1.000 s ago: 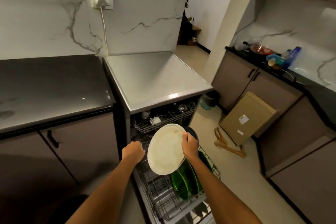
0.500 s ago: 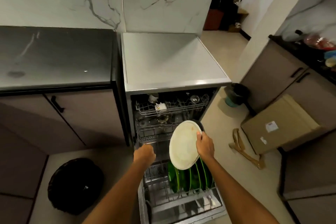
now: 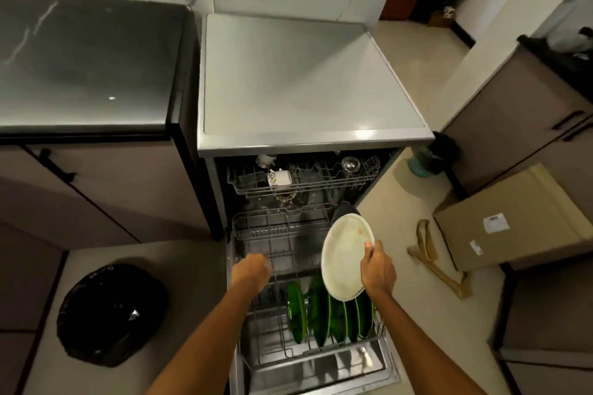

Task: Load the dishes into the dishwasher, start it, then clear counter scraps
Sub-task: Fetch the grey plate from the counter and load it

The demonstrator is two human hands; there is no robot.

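Over the lower rack point(image 3: 272, 234), right hand point(image 3: 378, 269) grips white plate point(image 3: 346, 258) by its right edge, plate tilted, just above green plates point(image 3: 327, 311) standing in the rack's near right. Left hand point(image 3: 252, 271) curled at rack's left side, contact unclear. Cup point(image 3: 278, 177) in upper rack point(image 3: 305, 183); bin point(image 3: 112, 314) left of the rack.
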